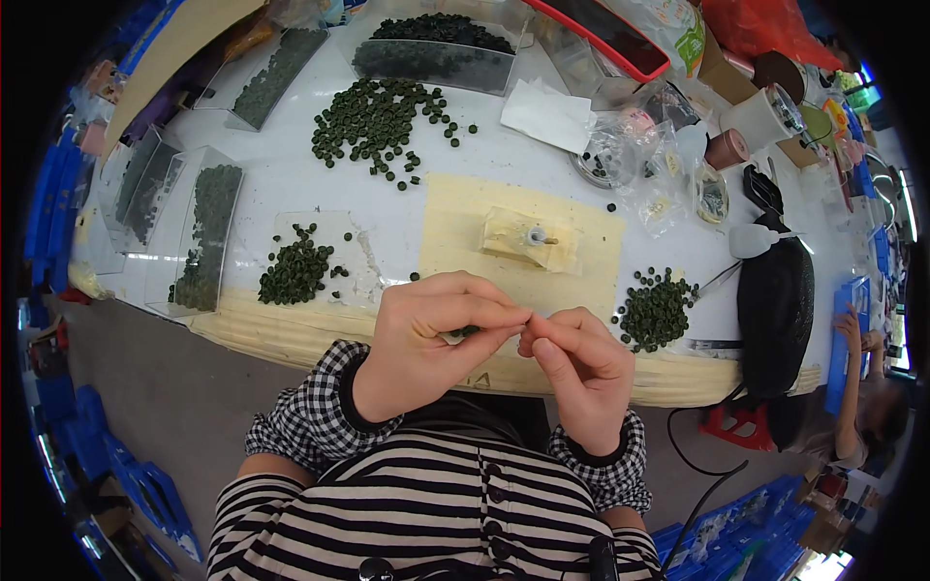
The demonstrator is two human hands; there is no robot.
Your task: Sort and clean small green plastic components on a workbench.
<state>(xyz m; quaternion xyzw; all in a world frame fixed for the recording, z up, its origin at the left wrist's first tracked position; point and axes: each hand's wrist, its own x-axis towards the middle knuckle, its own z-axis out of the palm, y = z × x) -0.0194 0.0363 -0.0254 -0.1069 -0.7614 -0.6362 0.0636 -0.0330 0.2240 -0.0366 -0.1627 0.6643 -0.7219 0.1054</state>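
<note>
My left hand (421,339) and my right hand (589,373) meet at the fingertips above the table's front edge. Both are closed in a pinch; whatever sits between the fingertips is too small and hidden to name. Just beyond them, a pale block-like fixture (513,240) with a small upright metal pin rests on a yellowish sheet (450,218). To the left of my left hand lies a pile of small dark green round pieces (295,271). Another such pile (655,310) is right of my right hand. More green bits show partly behind my left fingers.
A larger spread of green pieces (373,121) lies farther back, before a clear bin (436,63) of them. Further clear bins (199,232) stand at left. At right are a folded white tissue (548,114), plastic bags, a white squeeze bottle (754,240) and a black mesh-covered object (777,315).
</note>
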